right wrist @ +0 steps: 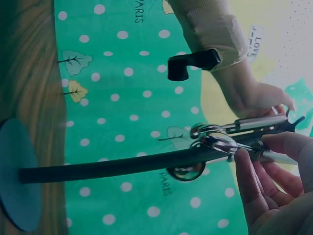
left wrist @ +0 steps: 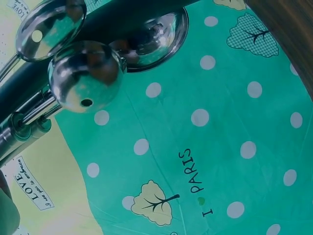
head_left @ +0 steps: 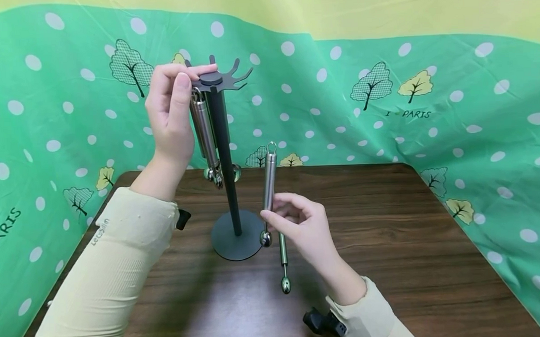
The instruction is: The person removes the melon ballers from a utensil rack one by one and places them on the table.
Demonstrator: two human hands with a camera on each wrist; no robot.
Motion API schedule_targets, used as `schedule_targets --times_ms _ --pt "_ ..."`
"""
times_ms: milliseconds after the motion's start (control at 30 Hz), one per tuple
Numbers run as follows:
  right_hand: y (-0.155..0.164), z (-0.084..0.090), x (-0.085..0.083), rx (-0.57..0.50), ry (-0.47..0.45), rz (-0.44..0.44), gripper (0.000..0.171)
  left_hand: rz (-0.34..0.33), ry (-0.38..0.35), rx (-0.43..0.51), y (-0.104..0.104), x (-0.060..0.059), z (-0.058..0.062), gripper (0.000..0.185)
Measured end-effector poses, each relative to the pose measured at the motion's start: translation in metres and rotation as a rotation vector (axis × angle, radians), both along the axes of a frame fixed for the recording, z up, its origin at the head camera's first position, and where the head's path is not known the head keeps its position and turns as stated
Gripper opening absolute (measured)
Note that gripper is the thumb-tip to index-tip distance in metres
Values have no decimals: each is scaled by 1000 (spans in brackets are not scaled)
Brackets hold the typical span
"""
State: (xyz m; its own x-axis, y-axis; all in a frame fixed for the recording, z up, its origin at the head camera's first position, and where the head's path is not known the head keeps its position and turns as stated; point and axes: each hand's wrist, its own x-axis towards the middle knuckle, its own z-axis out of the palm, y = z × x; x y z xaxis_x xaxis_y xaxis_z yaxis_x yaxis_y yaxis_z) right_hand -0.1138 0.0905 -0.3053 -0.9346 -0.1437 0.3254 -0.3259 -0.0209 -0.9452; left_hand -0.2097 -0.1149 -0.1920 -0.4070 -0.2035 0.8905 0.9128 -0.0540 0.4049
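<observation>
Steel melon baller (head_left: 270, 188), double-ended, stands near-vertical just right of frame centre in the head view: hanging ring on top, small scoop by the stand base, a second longer scoop end running down toward the lower centre. Right hand (head_left: 301, 227) pinches it at mid-shaft, fingers curled round the handle. Long axis is roughly parallel to the black stand pole (head_left: 227, 160), which sits just to its left; the two are close but apart. Hook crown (head_left: 224, 80) is above and left of the ring, in the upper-centre of the frame, so the ring lies well below hook level and offset to the right of it. Left hand (head_left: 172, 112) is up at the crown, thumb and fingertips on the left hooks, closed round the top of the utensils already hanging there (head_left: 204, 131); whether it grips the ring or the hook itself, cannot tell. So left hand is at the hooks, right hand is the one carrying the tool. Free hooks show on the right side of the crown, the side facing the baller. Stand base (head_left: 236, 236) rests on the dark wooden table (head_left: 388, 224). Right wrist view confirms fingers (right wrist: 254, 181) wrapped on the shaft next to the pole.
</observation>
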Motion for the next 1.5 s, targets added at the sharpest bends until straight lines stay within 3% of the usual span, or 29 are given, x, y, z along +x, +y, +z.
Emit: schedule_targets --times_ms 567,833,1233,1500 --pt "18 -47 12 37 -158 -41 28 4 13 22 -1 -1 -3 26" --pt "27 -61 12 67 -177 -74 27 -2 24 26 -2 -3 -5 18" --pt "42 -80 6 98 -186 -76 26 140 29 -26 0 0 -4 17" --pt "46 -90 -2 135 -297 -77 28 224 20 -49 0 1 -2 17"
